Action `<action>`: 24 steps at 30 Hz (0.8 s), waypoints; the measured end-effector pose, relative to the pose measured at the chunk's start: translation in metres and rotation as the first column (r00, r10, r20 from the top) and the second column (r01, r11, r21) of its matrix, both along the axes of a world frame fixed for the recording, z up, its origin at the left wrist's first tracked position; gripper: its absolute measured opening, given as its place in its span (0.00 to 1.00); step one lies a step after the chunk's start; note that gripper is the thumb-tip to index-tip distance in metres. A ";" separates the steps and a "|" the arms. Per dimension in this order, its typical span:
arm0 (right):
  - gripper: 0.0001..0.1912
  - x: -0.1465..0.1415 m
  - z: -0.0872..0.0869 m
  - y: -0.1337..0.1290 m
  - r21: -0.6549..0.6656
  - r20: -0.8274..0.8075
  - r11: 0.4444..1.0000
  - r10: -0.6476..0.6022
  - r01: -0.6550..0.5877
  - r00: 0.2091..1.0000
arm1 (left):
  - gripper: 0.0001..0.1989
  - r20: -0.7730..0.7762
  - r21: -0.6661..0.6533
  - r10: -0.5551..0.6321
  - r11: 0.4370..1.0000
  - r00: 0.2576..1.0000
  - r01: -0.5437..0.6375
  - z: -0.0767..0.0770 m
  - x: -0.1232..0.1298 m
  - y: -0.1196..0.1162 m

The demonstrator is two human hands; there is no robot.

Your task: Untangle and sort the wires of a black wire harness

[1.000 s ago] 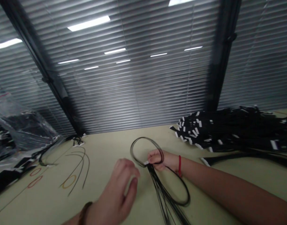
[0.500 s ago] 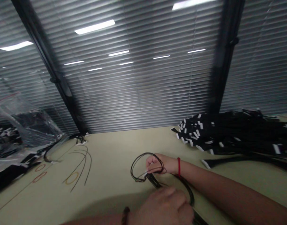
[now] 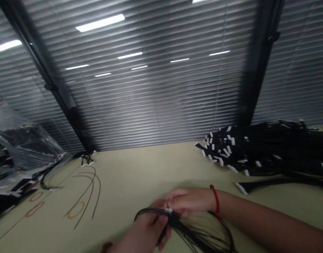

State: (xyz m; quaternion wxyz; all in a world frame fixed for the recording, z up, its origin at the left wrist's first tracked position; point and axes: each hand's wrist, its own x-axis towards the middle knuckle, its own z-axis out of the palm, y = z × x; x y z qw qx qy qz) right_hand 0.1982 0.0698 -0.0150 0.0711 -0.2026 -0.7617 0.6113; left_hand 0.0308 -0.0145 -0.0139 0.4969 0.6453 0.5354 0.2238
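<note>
Both hands meet over the table at the lower middle of the head view, around a black wire harness (image 3: 194,237). My left hand (image 3: 152,225), with a dark band at its wrist, is closed round the harness near its end. At that end sits a small white connector (image 3: 168,210). From the right, my right hand (image 3: 186,201), a red cord on its wrist, is closed with its fingertips pinched at the connector. Thin dark wires (image 3: 148,210) arch over the left hand. The fingers partly hide the connector, and the harness's lower end runs out of view.
A large pile of black harnesses (image 3: 272,147) with white connectors lies at the right, a single harness (image 3: 277,182) before it. At the left are clear plastic bags (image 3: 32,147), loose wires (image 3: 93,193), a yellow ring (image 3: 76,210) and red rings (image 3: 35,208). Slatted blinds (image 3: 156,88) stand behind the table.
My left hand has moved up and left along the harness to the connector. My right hand has come slightly down towards it. The wire loop round the right hand now lies over the left.
</note>
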 end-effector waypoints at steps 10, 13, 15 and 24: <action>0.17 0.009 0.025 -0.009 0.174 -0.058 0.979 -0.097 0.106 0.994 | 0.16 0.239 -0.094 0.035 0.995 0.970 -0.013 -0.013 -0.008 -0.003; 0.16 0.003 0.020 -0.017 0.103 -0.090 0.980 -0.163 0.172 0.982 | 0.17 0.301 -0.123 0.043 0.992 0.953 -0.006 -0.014 -0.004 -0.004; 0.18 0.001 0.017 -0.019 0.024 -0.094 0.982 -0.183 0.186 0.979 | 0.17 0.372 -0.157 0.064 0.988 0.926 -0.006 -0.012 -0.001 -0.003; 0.26 0.005 0.019 -0.011 -0.336 -0.087 0.936 -0.137 0.101 0.987 | 0.18 0.529 -0.233 0.127 0.973 0.839 -0.001 0.002 0.003 -0.001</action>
